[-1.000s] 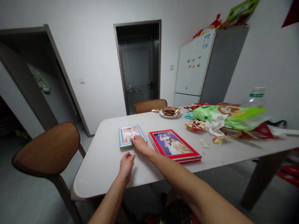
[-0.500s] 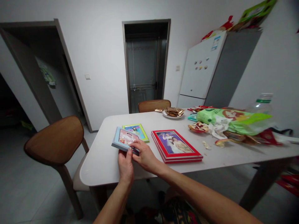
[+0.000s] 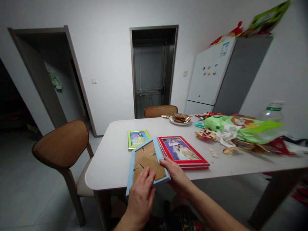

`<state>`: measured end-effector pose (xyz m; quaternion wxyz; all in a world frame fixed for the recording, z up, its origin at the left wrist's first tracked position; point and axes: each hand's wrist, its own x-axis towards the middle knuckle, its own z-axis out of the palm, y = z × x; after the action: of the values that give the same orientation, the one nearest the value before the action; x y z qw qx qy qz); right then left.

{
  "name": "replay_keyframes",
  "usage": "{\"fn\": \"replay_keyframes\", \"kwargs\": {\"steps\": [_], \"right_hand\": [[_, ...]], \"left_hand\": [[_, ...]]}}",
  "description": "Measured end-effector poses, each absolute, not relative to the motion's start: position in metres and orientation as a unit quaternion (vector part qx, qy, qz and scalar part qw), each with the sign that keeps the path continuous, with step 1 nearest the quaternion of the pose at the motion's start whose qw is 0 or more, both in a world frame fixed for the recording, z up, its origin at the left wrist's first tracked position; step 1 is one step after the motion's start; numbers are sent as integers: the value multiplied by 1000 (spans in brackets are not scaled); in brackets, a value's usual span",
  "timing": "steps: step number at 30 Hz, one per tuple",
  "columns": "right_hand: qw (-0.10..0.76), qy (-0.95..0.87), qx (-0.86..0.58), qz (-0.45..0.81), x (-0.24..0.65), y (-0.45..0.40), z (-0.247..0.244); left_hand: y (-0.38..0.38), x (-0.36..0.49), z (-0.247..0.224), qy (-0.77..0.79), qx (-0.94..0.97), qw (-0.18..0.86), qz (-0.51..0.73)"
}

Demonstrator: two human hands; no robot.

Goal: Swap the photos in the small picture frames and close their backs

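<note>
A light-blue photo frame (image 3: 133,170) is tilted over the table's front edge, its brown back facing me with metal clips and a stand flap (image 3: 150,165). My right hand (image 3: 176,176) grips its right edge, fingers partly hidden behind it. My left hand (image 3: 141,194) is closed at the lower side, fingertips bent on the brown backing. Just beyond lies a smaller green-edged photo frame (image 3: 139,138), picture up. To the right, red photo frames (image 3: 183,152) are stacked, the top one showing a wedding picture.
On the white table (image 3: 108,154) are a plate of wrapped snacks (image 3: 180,118), an opened pomegranate (image 3: 206,134), peel scraps, crumpled tissue and a green package (image 3: 243,126). A clear bottle (image 3: 273,112) stands at the right. Wooden chairs (image 3: 61,142) are at the left and far side.
The blue photo frame has been turned from its picture side to its back and brought nearer. My right hand has shifted to its right edge, my left onto the backing.
</note>
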<state>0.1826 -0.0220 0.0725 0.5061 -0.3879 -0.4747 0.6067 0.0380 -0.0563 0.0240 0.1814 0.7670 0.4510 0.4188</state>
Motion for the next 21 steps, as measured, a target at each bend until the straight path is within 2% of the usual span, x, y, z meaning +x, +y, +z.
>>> {"fn": "replay_keyframes", "kwargs": {"steps": [3,7,14,21], "right_hand": [[454,-467,-404,642,192,-15,55],[395,-515,-481,590,203,-5,30],[298,-673,-589,334,210,2,22],[183,-743,-625,155,210,2,30]], "left_hand": [[-58,42,14,476,793,163,343],[-58,40,6,481,805,166,307],[-54,10,6,531,781,150,293],[-54,2,7,536,774,167,293]]}}
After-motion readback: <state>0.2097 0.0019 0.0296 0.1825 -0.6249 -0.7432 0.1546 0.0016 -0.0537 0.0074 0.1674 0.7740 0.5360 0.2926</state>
